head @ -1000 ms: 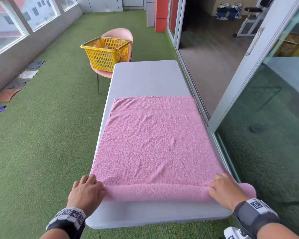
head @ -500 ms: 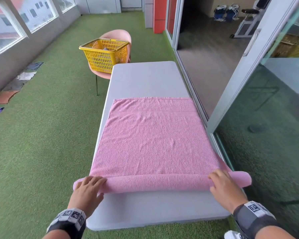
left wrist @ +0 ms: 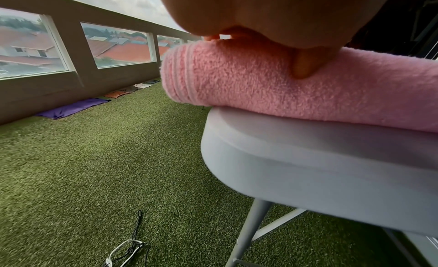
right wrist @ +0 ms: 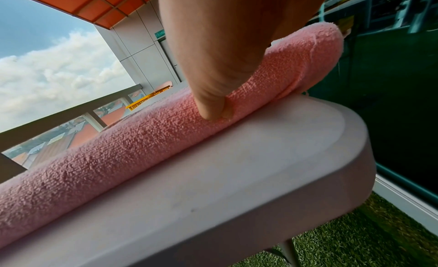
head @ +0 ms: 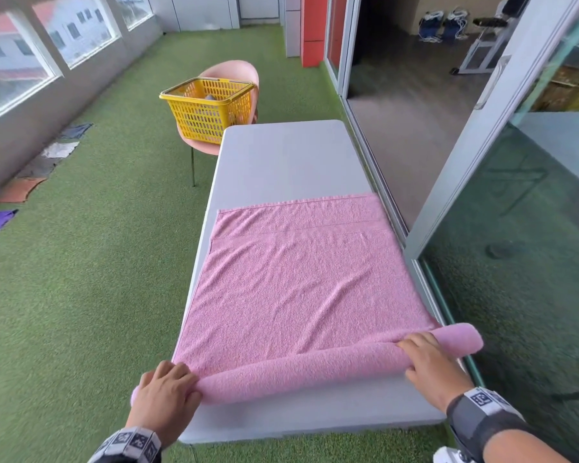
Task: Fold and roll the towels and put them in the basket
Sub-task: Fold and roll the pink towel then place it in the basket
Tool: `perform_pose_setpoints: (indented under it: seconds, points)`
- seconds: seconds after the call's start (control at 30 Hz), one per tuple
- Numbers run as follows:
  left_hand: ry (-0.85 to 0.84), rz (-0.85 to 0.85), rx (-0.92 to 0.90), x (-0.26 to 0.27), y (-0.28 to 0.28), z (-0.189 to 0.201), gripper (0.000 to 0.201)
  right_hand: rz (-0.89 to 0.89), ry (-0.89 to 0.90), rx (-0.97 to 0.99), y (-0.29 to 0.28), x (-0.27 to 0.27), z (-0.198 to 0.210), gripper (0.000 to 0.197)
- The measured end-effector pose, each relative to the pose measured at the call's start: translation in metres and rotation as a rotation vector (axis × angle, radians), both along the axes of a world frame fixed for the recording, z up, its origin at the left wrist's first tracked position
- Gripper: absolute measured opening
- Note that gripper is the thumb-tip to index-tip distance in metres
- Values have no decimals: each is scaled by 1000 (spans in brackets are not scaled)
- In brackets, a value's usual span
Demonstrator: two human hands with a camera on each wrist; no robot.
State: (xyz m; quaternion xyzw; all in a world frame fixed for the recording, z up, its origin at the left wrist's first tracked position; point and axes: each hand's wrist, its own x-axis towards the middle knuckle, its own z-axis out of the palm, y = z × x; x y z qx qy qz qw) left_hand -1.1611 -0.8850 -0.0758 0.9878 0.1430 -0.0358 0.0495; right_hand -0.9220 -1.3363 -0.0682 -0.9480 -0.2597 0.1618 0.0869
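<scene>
A pink towel (head: pixel 301 282) lies flat on the grey folding table (head: pixel 291 155), its near edge wound into a thick roll (head: pixel 298 372) that runs across the table's front. My left hand (head: pixel 168 392) curls over the roll's left end, thumb pressing into the terry cloth (left wrist: pixel 303 70). My right hand (head: pixel 428 362) grips the roll near its right end, thumb tucked under it (right wrist: pixel 213 110). Both ends of the roll overhang the table's sides. The yellow basket (head: pixel 211 108) sits on a pink chair (head: pixel 234 71) past the table's far left corner, with something grey inside.
Green artificial turf surrounds the table. Several cloths (head: pixel 30 182) lie on the floor along the left window wall, a purple one (left wrist: pixel 71 108) nearest. A glass sliding door (head: pixel 515 228) runs close along the table's right side. Cables (left wrist: pixel 128 248) lie on the turf by the table leg.
The roll has moved away from the table's front edge and grown thicker. Both hands have travelled forward with it, the right end further than the left.
</scene>
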Motion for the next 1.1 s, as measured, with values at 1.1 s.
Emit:
perform_pose_setpoints:
  seconds: [1.1]
  points:
    - [-38,30,-17,15,-23,-2,16,-85,-34,-5,-4,-25,-4,52]
